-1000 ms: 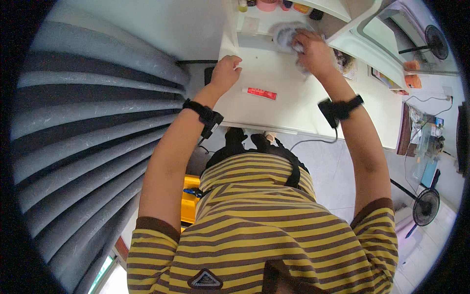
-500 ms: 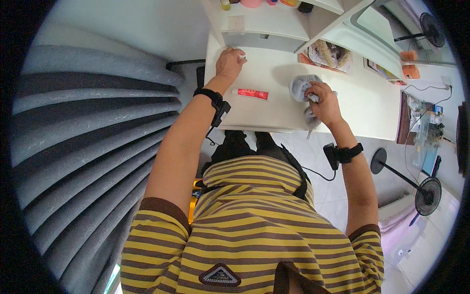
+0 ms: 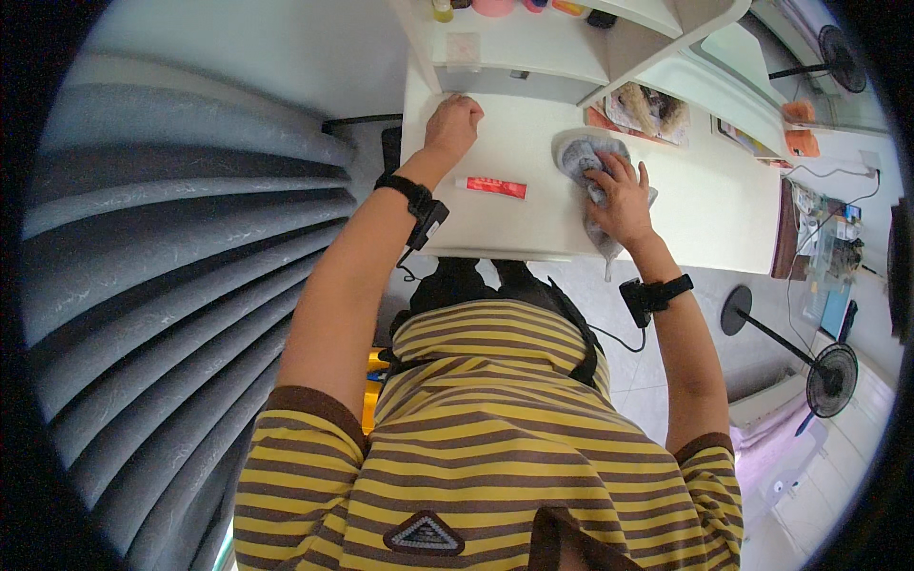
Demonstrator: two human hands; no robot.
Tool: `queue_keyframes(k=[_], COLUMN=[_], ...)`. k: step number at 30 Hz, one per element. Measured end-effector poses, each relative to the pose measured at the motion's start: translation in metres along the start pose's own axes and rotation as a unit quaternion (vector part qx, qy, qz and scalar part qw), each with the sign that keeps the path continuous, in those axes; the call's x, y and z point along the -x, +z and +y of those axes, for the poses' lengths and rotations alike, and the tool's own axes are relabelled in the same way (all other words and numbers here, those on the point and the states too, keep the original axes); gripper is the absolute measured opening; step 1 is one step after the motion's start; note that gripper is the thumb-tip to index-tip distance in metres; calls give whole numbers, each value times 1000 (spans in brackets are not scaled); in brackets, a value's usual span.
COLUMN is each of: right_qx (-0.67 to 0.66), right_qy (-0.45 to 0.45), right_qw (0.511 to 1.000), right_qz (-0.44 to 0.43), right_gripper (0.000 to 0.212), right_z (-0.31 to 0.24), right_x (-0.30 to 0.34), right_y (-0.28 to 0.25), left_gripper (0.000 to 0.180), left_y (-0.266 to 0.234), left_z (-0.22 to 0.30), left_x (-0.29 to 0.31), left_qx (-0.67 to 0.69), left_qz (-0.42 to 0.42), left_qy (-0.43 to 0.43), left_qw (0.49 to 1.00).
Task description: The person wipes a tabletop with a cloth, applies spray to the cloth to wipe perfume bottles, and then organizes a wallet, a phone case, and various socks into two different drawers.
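Note:
My left hand (image 3: 455,125) is curled closed above the far left part of the white desk (image 3: 514,224). Whatever its fingers hold, if anything, is hidden. A red tube with a white end (image 3: 496,187) lies flat on the desk between my hands, touched by neither. At the right, my right hand (image 3: 621,198) is on a crumpled grey cloth (image 3: 576,154); thumb and index finger are bent together on it and the other fingers stand apart. One thin end of the cloth hangs toward the desk's near edge.
A white shelf unit (image 3: 519,52) with small bottles rises behind the desk. Pictures or books with a furry item (image 3: 647,109) stand at the back right. Grey curtains (image 3: 190,200) hang at the left. A black fan (image 3: 831,379) stands on the right.
My left fingers have curled in, hiding a small white thing seen at the fingertips before. My right hand's outer fingers have spread, and the cloth has shifted slightly and lies flatter.

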State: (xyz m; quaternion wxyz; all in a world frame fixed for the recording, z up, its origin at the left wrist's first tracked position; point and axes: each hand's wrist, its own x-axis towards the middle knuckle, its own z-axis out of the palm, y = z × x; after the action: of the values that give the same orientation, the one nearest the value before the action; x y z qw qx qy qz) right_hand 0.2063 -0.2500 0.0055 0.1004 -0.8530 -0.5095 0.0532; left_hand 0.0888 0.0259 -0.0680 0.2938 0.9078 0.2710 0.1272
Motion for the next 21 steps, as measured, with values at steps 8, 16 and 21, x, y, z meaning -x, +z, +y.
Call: queue_keyframes(k=[8, 16, 21], right_qx=[-172, -106, -174], right_qy=[-147, -114, -74], right_qw=[974, 986, 981], right_qz=[-28, -62, -49], right_gripper=[38, 33, 29], right_z=[-55, -81, -72], right_x=[-23, -40, -39], right_y=[35, 67, 61], left_gripper=[18, 16, 16], left_y=[-51, -78, -80], left_z=[20, 28, 22], left_x=[15, 28, 32], left_qx=[516, 663, 619], left_qz=[-123, -151, -133], left_qy=[-248, -277, -263], left_qw=[811, 679, 728])
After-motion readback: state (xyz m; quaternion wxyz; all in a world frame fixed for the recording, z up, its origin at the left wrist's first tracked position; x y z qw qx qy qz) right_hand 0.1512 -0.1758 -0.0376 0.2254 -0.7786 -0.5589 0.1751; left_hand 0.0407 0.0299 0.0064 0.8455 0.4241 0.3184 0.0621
